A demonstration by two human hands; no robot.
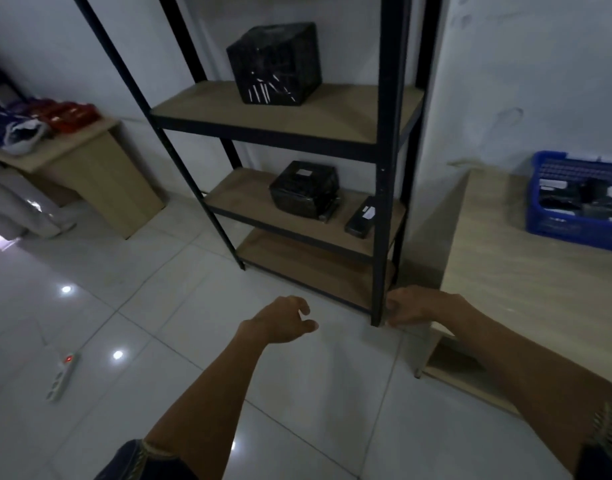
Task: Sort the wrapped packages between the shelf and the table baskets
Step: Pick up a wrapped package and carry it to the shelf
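Observation:
A black metal shelf with wooden boards stands ahead. On its upper board sits a large black wrapped cube package. One board lower lie a squat black wrapped package with a white label and a flat slim black package. At the right, a blue basket with dark wrapped packages rests on a light wooden table. My left hand hovers over the floor, empty, fingers loosely curled apart. My right hand hangs empty by the shelf's front right post, at the table corner.
White glossy floor tiles stretch in front of the shelf. A white power strip with a red light lies on the floor at left. A second wooden table at far left carries red and purple baskets.

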